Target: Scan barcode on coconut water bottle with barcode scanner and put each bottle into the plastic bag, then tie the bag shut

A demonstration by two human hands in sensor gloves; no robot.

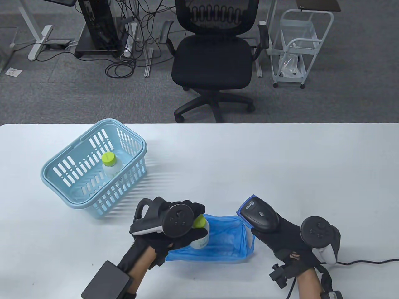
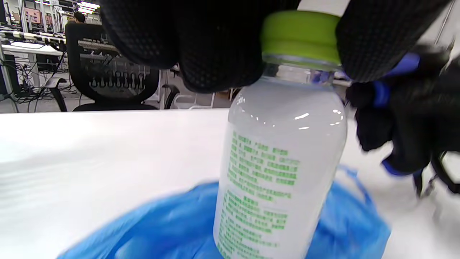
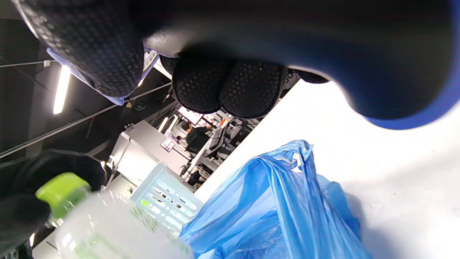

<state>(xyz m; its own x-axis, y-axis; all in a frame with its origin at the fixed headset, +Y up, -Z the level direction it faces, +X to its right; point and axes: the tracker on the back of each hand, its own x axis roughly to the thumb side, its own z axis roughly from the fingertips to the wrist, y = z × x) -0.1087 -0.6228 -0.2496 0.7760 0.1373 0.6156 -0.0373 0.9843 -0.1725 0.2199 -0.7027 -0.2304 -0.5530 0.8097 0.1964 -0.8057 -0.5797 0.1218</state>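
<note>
Gloves, knit black: left hand (image 1: pixel 174 232) pinches a cloudy round bottle's (image 2: pixel 280 169) green cap over crinkly blue bag (image 1: pixel 224 241); right hand (image 1: pixel 280 236), at three o'clock, grips scanner (image 1: pixel 258 215).

Beyond the white table's (image 1: pixel 280 162) far edge we've got a black office chair (image 1: pixel 213 59) on grey carpet. Right of it, a white wire cart (image 1: pixel 296 46); far left, tangled cables (image 1: pixel 124 59).

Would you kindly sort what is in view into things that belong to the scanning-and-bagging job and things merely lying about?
Job:
- bottle gripped by left hand, over the bag
- blue plastic bag
- scanner held by right hand
- second bottle in basket

Lying about:
- office chair
- white cart
</note>
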